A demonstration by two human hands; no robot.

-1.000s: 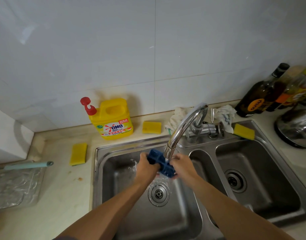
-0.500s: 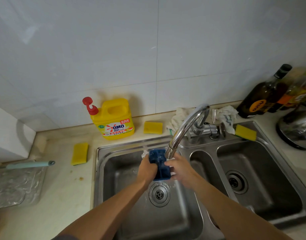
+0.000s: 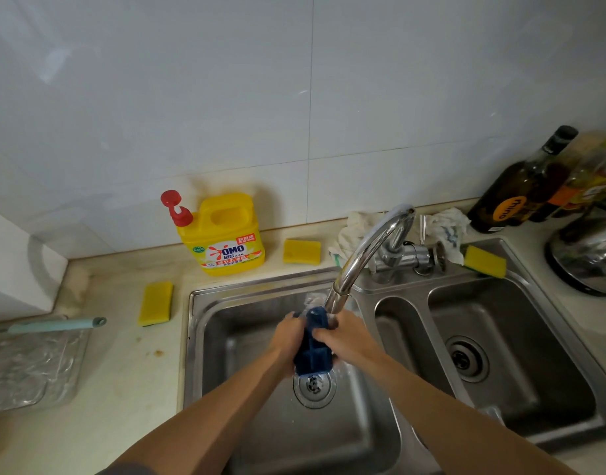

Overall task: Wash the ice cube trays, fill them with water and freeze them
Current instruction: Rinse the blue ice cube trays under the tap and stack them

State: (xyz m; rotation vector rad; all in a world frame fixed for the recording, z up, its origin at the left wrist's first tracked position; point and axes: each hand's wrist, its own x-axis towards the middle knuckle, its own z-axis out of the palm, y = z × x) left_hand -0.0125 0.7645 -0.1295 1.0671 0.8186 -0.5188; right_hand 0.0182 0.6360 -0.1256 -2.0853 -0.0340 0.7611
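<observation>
A dark blue ice cube tray (image 3: pixel 313 351) is held on end over the left sink basin (image 3: pixel 233 337), just under the spout of the chrome faucet (image 3: pixel 363 258). My left hand (image 3: pixel 289 337) grips its left side and my right hand (image 3: pixel 346 341) grips its right side, thumb across the front. Water splashes at the tray's top end by the spout. The basin's drain (image 3: pixel 314 385) lies right below the tray.
A yellow detergent jug (image 3: pixel 226 236) with a red pump stands behind the sink. Yellow sponges (image 3: pixel 155 303) (image 3: pixel 301 251) (image 3: pixel 485 261) lie around it. The right basin (image 3: pixel 500 354), bottles (image 3: pixel 520 190), a metal pot (image 3: pixel 589 258), rags (image 3: pixel 442 228) and a clear tray (image 3: pixel 30 365) surround it.
The tray has turned from lying slanted across under the spout to standing nearly upright between both hands, and has come slightly lower toward the drain.
</observation>
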